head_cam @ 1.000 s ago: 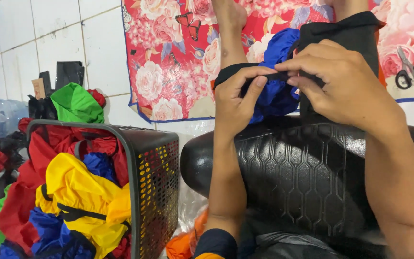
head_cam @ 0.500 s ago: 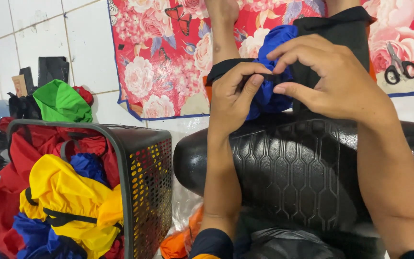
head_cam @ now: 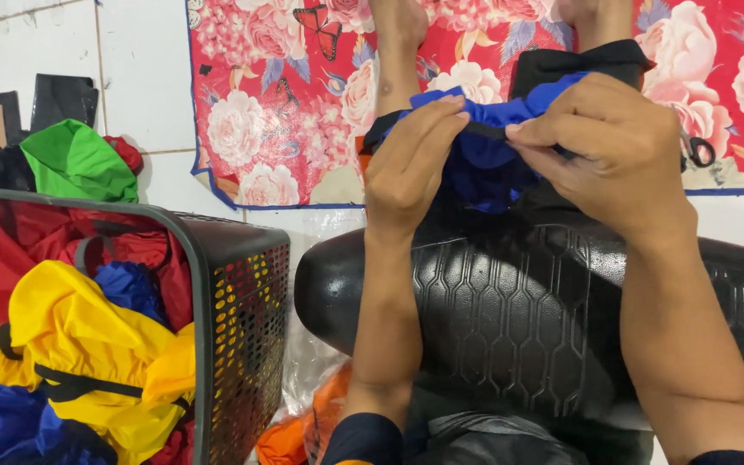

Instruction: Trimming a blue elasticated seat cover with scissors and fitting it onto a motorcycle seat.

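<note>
My left hand (head_cam: pixel 411 168) and my right hand (head_cam: pixel 613 146) pinch the gathered top edge of a blue fabric piece (head_cam: pixel 484 155) with a black band along it, holding it stretched between them. The fabric hangs over the far end of a black embossed seat cushion (head_cam: pixel 518 319) that lies under both forearms. Black cloth (head_cam: pixel 579 62) sits just behind the blue piece, near my bare legs at the top of the view.
A black perforated basket (head_cam: pixel 243 319) at the left holds several yellow, red and blue fabric pieces. A green piece (head_cam: pixel 79 164) lies behind it. A red floral mat (head_cam: pixel 286 112) covers the tiled floor. Scissors (head_cam: pixel 697 151) peek out behind my right hand. Orange cloth (head_cam: pixel 290 435) lies below the cushion.
Both hands have raised and spread the blue fabric's edge, which now shows between the fingers. The view has shifted, so the basket and mat sit further left and the scissors are mostly hidden.
</note>
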